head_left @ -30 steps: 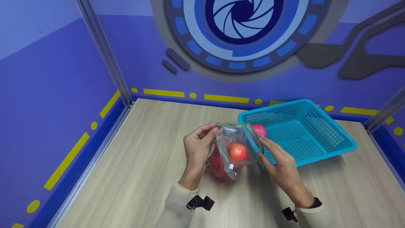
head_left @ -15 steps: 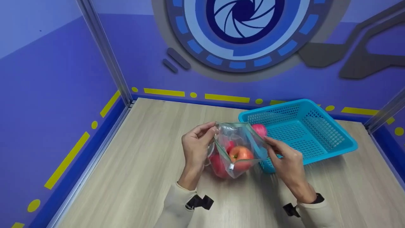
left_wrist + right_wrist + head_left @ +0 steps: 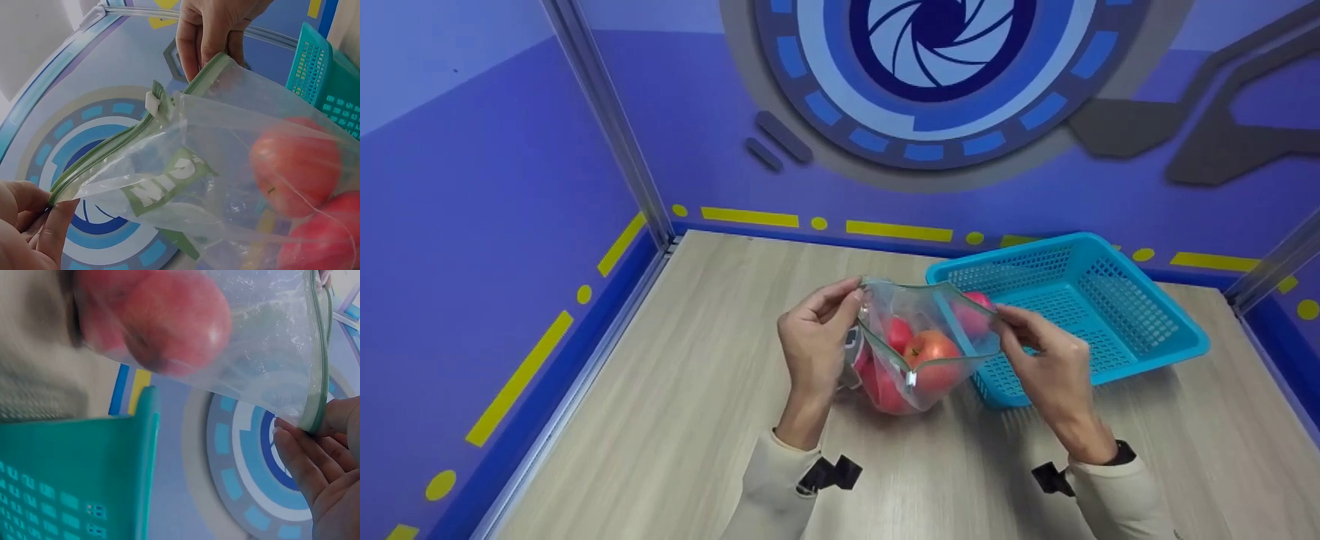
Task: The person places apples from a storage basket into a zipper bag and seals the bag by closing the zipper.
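Your two hands hold a clear zip bag [image 3: 907, 301] wide at the mouth above a pale wooden table [image 3: 697, 375], the left hand [image 3: 814, 334] pinching one corner and the right hand [image 3: 1050, 352] clamped, thumb against fingers, on the opposite one. The bag lies directly between your hands, its mouth running left to right with the right end a little nearer you; the green zip edge [image 3: 211, 70] is parted into two lips, and the zip slider [image 3: 911, 379] sits on the near lip, toward your body. Down inside, below the level of your fingertips, rest an orange-red apple [image 3: 934, 352] with its stem showing and redder apples [image 3: 885, 386] to its left; whether the bag's bottom meets the table you cannot tell. To the right and beyond stands a blue plastic basket [image 3: 1147, 360], its long axis also left to right, with a lone apple [image 3: 979, 300] at its left end, partly seen through the bag. That apple lies just left of your right fingertips and farther from you, so the right hand looks the nearer by a clear margin, the left being across the bag's mouth. Any move between bag and basket would seem to turn on that closeness.
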Demonstrator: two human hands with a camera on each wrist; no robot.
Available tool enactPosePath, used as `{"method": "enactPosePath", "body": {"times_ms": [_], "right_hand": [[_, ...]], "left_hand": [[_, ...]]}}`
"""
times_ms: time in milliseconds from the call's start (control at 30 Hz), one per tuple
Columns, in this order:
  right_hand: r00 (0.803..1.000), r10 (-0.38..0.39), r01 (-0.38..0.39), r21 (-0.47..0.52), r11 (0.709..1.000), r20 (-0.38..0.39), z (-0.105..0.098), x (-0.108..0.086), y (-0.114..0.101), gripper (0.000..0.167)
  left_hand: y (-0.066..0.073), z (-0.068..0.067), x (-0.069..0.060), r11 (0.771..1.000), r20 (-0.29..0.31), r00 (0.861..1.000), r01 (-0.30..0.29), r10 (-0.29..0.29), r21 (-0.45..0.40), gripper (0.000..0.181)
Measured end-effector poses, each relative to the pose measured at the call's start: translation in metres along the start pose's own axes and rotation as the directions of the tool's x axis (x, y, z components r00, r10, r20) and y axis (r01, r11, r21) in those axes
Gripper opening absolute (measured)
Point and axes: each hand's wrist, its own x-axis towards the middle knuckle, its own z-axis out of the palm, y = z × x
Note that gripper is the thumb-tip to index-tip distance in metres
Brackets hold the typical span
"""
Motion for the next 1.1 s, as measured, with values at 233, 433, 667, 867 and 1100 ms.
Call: {"method": "enactPosePath", "body": {"times_ms": [233, 433, 667, 867, 1100], "right_hand": [[0.998, 0.029, -0.031, 0.043, 0.999, 0.061, 0.0, -0.007, 0.005, 0.036], [0.997, 0.07, -0.074, 0.079, 0.994, 0.044, -0.003, -0.007, 0.016, 0.035], [0.962, 0.257, -0.267, 0.118, 0.956, 0.093, -0.007, 0.003, 0.035, 0.033], [0.926, 0.315, -0.336, 0.074, 0.939, 0.209, -0.005, 0.014, 0.053, 0.041], [0.867, 0.356, -0.366, -0.04, 0.93, 0.348, 0.006, 0.02, 0.082, 0.052]], "left_hand": [[-0.008, 0.0, -0.001, 0.999, 0.038, 0.998, 0.05, -0.05, 0.0, 0.016], [-0.01, -0.001, -0.002, 0.998, 0.055, 0.997, 0.059, -0.06, 0.01, 0.016], [-0.012, 0.0, -0.004, 0.995, 0.053, 0.994, 0.096, -0.096, 0.007, 0.016], [-0.013, 0.001, -0.005, 0.994, 0.052, 0.992, 0.113, -0.113, 0.006, 0.015], [-0.015, 0.001, -0.006, 0.994, 0.062, 0.992, 0.11, -0.11, 0.003, 0.015]]}}
